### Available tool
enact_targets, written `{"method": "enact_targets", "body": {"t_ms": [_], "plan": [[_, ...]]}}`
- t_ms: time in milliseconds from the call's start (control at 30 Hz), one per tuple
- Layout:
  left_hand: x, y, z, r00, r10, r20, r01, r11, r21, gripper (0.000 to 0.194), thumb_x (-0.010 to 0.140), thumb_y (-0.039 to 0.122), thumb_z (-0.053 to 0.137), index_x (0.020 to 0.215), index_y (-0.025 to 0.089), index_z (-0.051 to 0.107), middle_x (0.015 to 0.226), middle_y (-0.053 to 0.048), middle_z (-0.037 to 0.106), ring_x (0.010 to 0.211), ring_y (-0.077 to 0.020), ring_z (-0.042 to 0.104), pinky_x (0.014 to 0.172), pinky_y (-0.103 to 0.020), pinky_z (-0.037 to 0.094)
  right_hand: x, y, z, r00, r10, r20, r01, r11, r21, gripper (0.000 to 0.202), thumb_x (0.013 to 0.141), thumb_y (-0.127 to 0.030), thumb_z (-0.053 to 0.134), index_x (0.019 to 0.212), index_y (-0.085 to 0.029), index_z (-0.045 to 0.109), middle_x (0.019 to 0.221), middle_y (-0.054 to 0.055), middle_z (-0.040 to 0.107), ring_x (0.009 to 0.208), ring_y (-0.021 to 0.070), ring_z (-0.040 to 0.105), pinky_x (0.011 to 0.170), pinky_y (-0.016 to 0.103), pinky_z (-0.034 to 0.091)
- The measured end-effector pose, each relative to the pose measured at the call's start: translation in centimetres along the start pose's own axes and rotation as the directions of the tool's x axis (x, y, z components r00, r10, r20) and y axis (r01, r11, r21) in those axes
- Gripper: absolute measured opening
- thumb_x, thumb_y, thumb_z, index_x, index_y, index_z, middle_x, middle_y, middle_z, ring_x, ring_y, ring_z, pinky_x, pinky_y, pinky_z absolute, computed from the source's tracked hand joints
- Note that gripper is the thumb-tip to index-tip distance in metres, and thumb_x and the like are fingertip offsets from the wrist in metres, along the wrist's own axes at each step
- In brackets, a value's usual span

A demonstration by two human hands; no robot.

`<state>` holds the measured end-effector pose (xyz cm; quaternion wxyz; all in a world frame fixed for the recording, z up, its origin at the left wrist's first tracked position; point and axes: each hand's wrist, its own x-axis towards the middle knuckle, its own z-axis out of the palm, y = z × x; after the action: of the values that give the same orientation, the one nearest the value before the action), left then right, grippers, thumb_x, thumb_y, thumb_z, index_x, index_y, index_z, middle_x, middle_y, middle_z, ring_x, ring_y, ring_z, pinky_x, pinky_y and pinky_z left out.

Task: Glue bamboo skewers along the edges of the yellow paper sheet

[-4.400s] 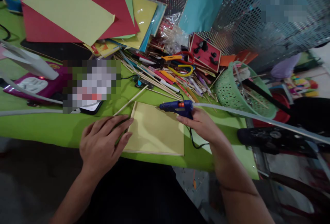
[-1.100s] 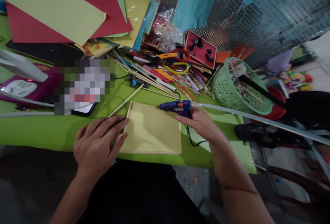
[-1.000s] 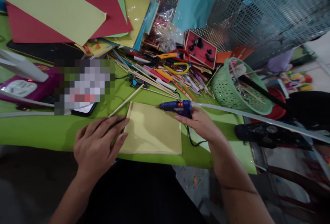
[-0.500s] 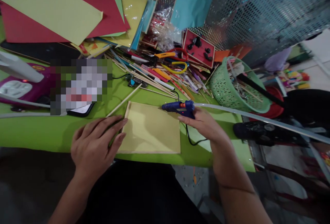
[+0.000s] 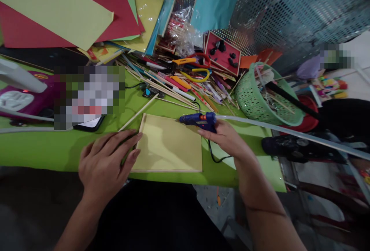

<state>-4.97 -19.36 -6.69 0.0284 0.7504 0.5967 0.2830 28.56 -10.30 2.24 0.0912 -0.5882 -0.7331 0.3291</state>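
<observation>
A blue hot glue gun (image 5: 200, 121) is gripped in my right hand (image 5: 224, 135), a long clear glue stick (image 5: 260, 125) trailing from its back. Its nozzle points left, at the far edge of a yellow card (image 5: 170, 147) with thin wooden strips along its left and near edges. My left hand (image 5: 108, 162) lies with fingers stretched out, the fingertips touching the card's left edge. Just beyond those fingers, a thin wooden stick (image 5: 138, 111) slants across the green table (image 5: 34, 149).
Behind the card lie loose sticks and pens, yellow-handled scissors (image 5: 196, 75) and a red panel with black pieces (image 5: 222, 52). A green basket (image 5: 248, 93) stands at the right. On the left are a phone (image 5: 89, 123), a purple device (image 5: 34, 104) and coloured paper sheets (image 5: 58, 8).
The glue gun and my right hand have shifted slightly left along the card's far edge. My left hand stays in nearly the same place.
</observation>
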Motion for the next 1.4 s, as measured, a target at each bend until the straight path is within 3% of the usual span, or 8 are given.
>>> {"method": "enact_targets", "body": {"t_ms": [700, 1033, 1400], "plan": [[0.2, 0.3, 0.1, 1.000, -0.016, -0.023, 0.016, 1.000, -0.016, 0.041, 0.103, 0.039, 0.055, 0.143, 0.042, 0.062, 0.135, 0.003, 0.074, 0.119, -0.0303, 0.065, 0.090, -0.050, 0.042, 0.0, 0.0, 0.1, 1.000, -0.009, -0.013, 0.009, 1.000, -0.015, 0.035, 0.093, -0.057, 0.066, 0.095, -0.024, 0.075, 0.097, 0.006, 0.078, 0.092, 0.0299, 0.071, 0.087, 0.045, 0.055], [0.3, 0.4, 0.1, 0.999, 0.025, -0.049, -0.023, 0.999, 0.023, 0.036, 0.103, 0.034, 0.058, 0.138, 0.036, 0.065, 0.133, 0.001, 0.075, 0.118, -0.0297, 0.066, 0.089, -0.049, 0.042, -0.2, 0.2, -0.2, 1.000, -0.020, -0.020, 0.019, 0.998, -0.065, 0.037, 0.094, -0.058, 0.064, 0.097, -0.023, 0.076, 0.098, 0.008, 0.078, 0.090, 0.0296, 0.070, 0.084, 0.044, 0.054], [0.0, 0.3, 0.0, 1.000, -0.025, -0.014, 0.025, 0.999, -0.021, 0.039, 0.104, 0.037, 0.054, 0.141, 0.044, 0.062, 0.136, 0.006, 0.073, 0.123, -0.0273, 0.066, 0.093, -0.050, 0.044, -0.8, 0.3, -1.1, 0.999, -0.017, -0.047, 0.015, 0.998, -0.057, 0.036, 0.093, -0.059, 0.066, 0.101, -0.026, 0.077, 0.095, 0.005, 0.078, 0.086, 0.0289, 0.071, 0.082, 0.042, 0.055]]}}
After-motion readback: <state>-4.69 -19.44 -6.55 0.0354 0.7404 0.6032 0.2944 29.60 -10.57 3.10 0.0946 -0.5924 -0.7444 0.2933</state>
